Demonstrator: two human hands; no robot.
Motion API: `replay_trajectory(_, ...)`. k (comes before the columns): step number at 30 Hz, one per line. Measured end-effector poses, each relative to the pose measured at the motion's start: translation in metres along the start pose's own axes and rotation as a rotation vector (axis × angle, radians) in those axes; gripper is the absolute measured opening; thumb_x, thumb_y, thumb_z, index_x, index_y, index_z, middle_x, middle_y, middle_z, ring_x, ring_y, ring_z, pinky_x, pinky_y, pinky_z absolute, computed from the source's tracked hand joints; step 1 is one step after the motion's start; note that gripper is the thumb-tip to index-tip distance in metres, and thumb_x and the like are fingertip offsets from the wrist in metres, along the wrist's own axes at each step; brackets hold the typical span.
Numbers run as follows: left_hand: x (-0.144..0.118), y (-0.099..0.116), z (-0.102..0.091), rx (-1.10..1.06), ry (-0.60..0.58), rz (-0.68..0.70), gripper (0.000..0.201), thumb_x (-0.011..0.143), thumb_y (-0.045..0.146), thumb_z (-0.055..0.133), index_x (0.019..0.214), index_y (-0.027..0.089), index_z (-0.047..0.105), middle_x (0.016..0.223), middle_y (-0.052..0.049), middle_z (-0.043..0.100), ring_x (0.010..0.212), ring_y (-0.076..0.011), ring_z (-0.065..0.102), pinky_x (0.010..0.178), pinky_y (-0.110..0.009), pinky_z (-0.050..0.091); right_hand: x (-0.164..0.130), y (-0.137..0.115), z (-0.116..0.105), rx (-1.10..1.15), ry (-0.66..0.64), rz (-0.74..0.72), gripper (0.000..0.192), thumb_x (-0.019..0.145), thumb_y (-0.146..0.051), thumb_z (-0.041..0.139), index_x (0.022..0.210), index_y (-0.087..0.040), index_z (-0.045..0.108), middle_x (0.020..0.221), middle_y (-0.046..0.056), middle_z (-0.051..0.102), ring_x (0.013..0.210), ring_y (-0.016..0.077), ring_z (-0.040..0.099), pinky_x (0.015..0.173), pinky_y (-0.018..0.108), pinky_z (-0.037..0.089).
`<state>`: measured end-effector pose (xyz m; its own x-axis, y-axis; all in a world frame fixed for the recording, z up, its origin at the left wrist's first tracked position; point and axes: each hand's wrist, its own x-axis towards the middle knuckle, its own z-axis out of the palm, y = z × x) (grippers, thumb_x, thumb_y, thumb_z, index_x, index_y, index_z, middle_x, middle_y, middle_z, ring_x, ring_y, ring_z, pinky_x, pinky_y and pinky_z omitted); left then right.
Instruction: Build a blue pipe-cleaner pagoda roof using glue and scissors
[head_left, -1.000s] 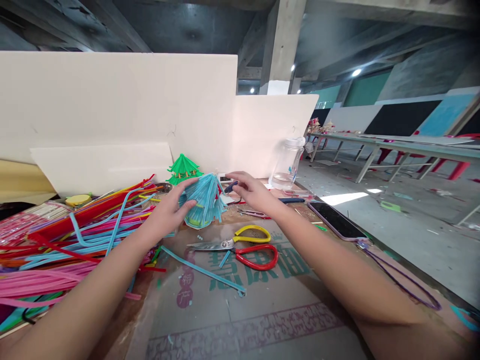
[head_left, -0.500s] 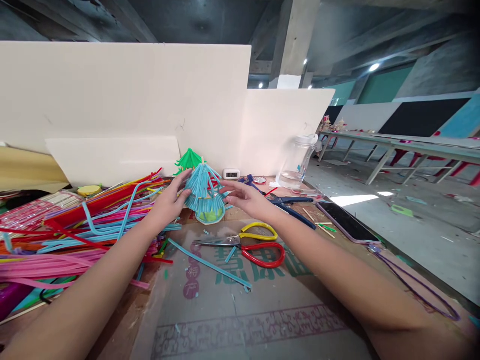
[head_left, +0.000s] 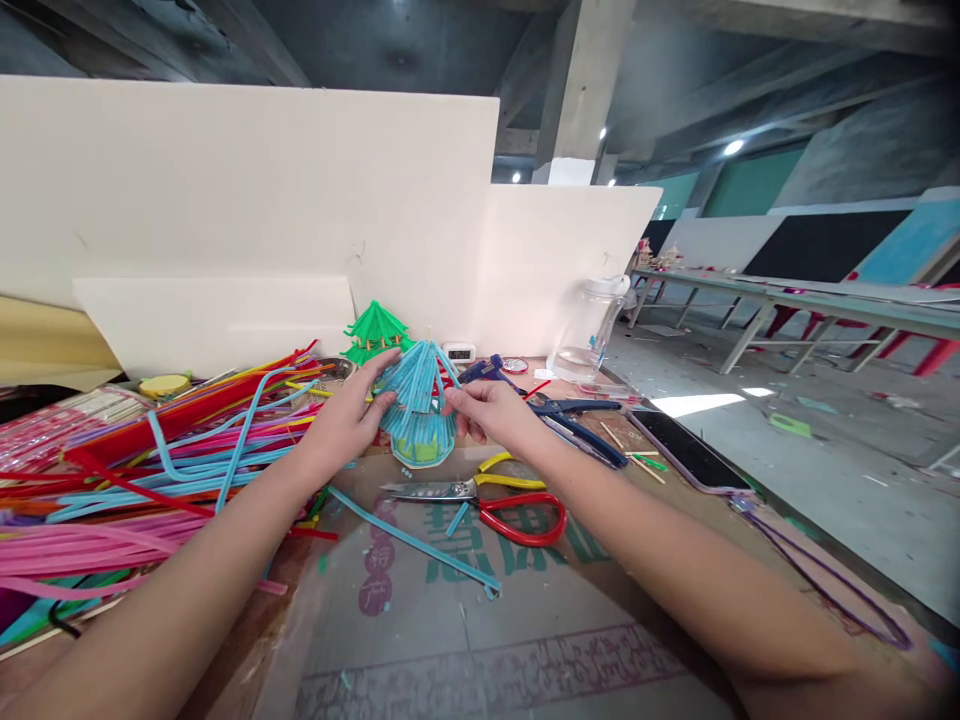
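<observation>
A small tiered pavilion made of light blue pipe cleaners point(head_left: 418, 405) stands on the cardboard-covered table point(head_left: 480, 620). My left hand point(head_left: 346, 418) grips its left side, fingers spread against the upper roof. From the right, my right hand point(head_left: 486, 413) pinches the edge of that roof. Behind the blue model sits a green pavilion point(head_left: 373, 331) of the same kind. Scissors with one yellow and one red handle point(head_left: 480, 495) lie just in front of my hands.
A heap of coloured pipe cleaners point(head_left: 127, 470) covers the left of the table. A loose blue pipe cleaner point(head_left: 412, 540), blue pliers point(head_left: 570, 420), a phone point(head_left: 686, 450), a clear jar point(head_left: 589, 330) and a small clock point(head_left: 459, 352) lie around. White boards point(head_left: 247, 200) stand behind.
My right hand has moved in from beside the blue pavilion and closed its fingers on the roof edge. The left hand keeps its hold. The model shifted slightly.
</observation>
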<state>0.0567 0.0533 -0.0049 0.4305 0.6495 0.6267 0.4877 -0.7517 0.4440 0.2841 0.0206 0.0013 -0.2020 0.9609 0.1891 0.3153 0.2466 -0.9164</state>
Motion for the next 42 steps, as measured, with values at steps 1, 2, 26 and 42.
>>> replay_trajectory(1, 0.000, 0.000, 0.000, 0.004, -0.001, 0.002, 0.053, 0.095, 0.034, 0.043, 0.145, 0.020, 0.035, 0.148, -0.012, 0.045, 0.135, -0.0250, 0.045, 0.112, -0.045, 0.037, 0.000, -0.001, 0.000, 0.007, 0.002, 0.012, 0.036, 0.088, -0.046, 0.054, 0.076, -0.015, 0.065, 0.050, -0.003, 0.058, 0.037, 0.0079, 0.044, 0.039, 0.021, 0.034)
replay_trajectory(2, 0.000, 0.000, 0.000, 0.009, 0.001, 0.005, 0.053, 0.095, 0.034, 0.043, 0.145, 0.020, 0.035, 0.148, -0.012, 0.045, 0.135, -0.0249, 0.045, 0.113, -0.045, 0.036, -0.001, -0.002, 0.001, 0.016, 0.004, 0.020, 0.034, 0.088, -0.045, 0.054, 0.076, -0.015, 0.065, 0.050, -0.003, 0.058, 0.037, 0.0080, 0.045, 0.039, 0.021, 0.035)
replay_trajectory(26, -0.001, 0.006, -0.001, 0.077, 0.001, 0.042, 0.052, 0.095, 0.032, 0.043, 0.144, 0.017, 0.037, 0.146, -0.012, 0.047, 0.133, -0.0238, 0.046, 0.112, -0.042, 0.036, -0.003, -0.004, 0.008, 0.320, -0.025, 0.110, 0.035, 0.078, -0.048, 0.068, 0.071, -0.015, 0.060, 0.048, -0.002, 0.060, 0.036, 0.0069, 0.049, 0.038, 0.018, 0.038)
replay_trajectory(42, 0.009, 0.033, -0.047, 0.071, 0.192, -0.222, 0.048, 0.086, 0.043, 0.054, 0.127, 0.019, 0.052, 0.112, -0.009, 0.064, 0.095, -0.0224, 0.064, 0.083, -0.038, 0.053, -0.025, -0.035, -0.042, -0.753, -0.578, -0.238, 0.018, 0.084, -0.026, 0.060, 0.092, -0.018, 0.074, 0.083, 0.002, 0.071, 0.073, 0.0138, 0.061, 0.063, 0.023, 0.040)
